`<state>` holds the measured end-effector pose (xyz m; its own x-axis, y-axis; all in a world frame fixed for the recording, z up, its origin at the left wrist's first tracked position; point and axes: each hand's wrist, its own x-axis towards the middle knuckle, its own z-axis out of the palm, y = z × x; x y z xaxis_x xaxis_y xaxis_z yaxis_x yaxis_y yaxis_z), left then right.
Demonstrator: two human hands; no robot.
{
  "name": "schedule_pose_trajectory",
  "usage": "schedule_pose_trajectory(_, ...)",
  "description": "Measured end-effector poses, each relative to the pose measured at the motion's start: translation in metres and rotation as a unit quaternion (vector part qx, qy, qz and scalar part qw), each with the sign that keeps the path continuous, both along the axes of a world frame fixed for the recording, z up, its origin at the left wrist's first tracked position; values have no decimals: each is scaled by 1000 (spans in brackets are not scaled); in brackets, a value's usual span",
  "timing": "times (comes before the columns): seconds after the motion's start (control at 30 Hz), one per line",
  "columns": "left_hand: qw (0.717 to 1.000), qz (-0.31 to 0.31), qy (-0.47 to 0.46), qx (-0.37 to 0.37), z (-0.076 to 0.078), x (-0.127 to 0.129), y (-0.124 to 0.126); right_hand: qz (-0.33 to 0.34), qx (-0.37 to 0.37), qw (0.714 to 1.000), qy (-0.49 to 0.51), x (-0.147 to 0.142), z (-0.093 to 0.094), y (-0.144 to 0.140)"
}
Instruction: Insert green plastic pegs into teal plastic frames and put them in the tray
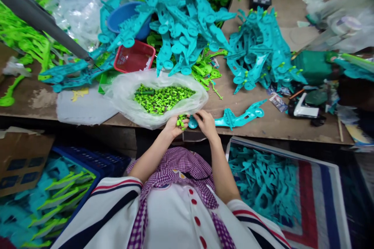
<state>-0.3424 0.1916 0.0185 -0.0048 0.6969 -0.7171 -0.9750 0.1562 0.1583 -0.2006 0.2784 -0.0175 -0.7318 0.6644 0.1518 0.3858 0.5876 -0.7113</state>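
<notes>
Bright, even light — warped, blurred edges

My left hand (174,124) and right hand (207,123) are bare, no gloves, and both forearms are uncovered. I wear a white short-sleeved top with a row of round red buttons down the front. Each sleeve ends in stripes of red and dark navy. Over my chest lies a purple-and-white checked cloth (a scarf or collar, I cannot tell which), bunched in loose folds.
</notes>
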Motion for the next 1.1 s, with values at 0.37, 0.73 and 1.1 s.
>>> schedule_pose_trajectory(0.37, 1000, -22, 1, 15, -4, -5, -4, 6, 2, 1000, -27, 0, 0, -2)
schedule_pose_trajectory(0.73, 998, -41, 38, 32, -10, -1, 4, -44, 32, 997, -63, -8, -4, -11)
schedule_pose_trajectory(1.1, 996, -40, 81, 28, 5, 26, -5, -69, -56, 990, 113, 15, 37, -34)
